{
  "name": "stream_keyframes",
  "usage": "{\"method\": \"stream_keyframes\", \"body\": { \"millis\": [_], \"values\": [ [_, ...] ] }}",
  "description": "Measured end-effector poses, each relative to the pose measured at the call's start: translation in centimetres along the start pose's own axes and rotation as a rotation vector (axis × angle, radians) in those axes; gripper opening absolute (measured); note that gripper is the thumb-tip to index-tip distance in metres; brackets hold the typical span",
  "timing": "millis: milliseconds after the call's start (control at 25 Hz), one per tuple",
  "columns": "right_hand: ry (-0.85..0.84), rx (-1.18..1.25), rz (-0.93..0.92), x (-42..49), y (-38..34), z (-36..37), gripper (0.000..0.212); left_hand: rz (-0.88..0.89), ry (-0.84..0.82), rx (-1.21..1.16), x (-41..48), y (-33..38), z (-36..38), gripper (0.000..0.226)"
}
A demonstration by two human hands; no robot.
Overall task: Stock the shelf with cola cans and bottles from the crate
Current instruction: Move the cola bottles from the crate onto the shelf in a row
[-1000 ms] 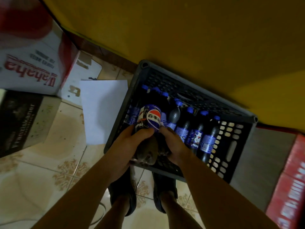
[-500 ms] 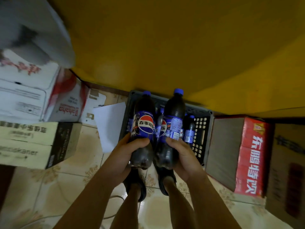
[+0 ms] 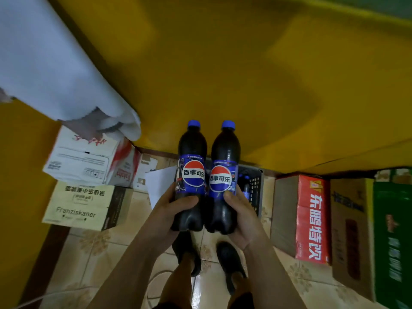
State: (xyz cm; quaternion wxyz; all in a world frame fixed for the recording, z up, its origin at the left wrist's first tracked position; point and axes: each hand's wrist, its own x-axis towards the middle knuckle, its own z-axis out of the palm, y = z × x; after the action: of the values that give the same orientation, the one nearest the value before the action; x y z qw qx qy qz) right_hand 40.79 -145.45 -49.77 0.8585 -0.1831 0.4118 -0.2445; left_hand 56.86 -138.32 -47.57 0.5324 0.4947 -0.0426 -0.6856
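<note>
We note the left hand [image 3: 171,210] gripping one cola bottle [image 3: 192,152] low on its body, and the right hand [image 3: 243,217] wrapped round a second bottle [image 3: 225,157]. Both bottles are upright with blue caps up, side by side above the shoes [image 3: 229,262]. They mostly hide the dark crate [image 3: 256,188] on the tiled floor. A yellow wall [image 3: 245,74] rises beyond. A red carton [image 3: 312,219] sits just right of the crate, and the Franziskaner box [image 3: 82,206] and a white sheet [image 3: 159,186] lie to its left.

both hands [image 3: 171,210] [image 3: 242,214] now carry the two cola bottles [image 3: 192,175] [image 3: 224,179] higher in frame, clear above the crate [image 3: 256,188]; the crate sits smaller behind them at frame centre.
</note>
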Motion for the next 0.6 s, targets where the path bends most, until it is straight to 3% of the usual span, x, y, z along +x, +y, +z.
{"method": "stream_keyframes", "body": {
  "millis": [120, 200, 440, 600],
  "values": [
    [0.019, -0.027, 0.012, -2.8, -2.3, 1.6, 0.096, 0.063, 0.023, 0.106, -3.5, 1.6, 3.1, 0.06],
    [-0.027, -0.058, 0.013, -5.0, -4.1, 1.9, 0.086, 0.096, 0.054, 0.154, -5.8, 2.1, 5.6, 0.057],
    [-0.177, -0.297, -0.114, -11.4, -9.6, 0.5, 0.055, 0.248, 0.117, 0.184, -10.6, 0.2, 12.6, 0.075],
    [-0.246, -0.442, -0.178, -15.2, -12.6, -0.3, 0.056, 0.314, 0.141, 0.232, -13.4, -1.0, 16.5, 0.079]
  ]
}}
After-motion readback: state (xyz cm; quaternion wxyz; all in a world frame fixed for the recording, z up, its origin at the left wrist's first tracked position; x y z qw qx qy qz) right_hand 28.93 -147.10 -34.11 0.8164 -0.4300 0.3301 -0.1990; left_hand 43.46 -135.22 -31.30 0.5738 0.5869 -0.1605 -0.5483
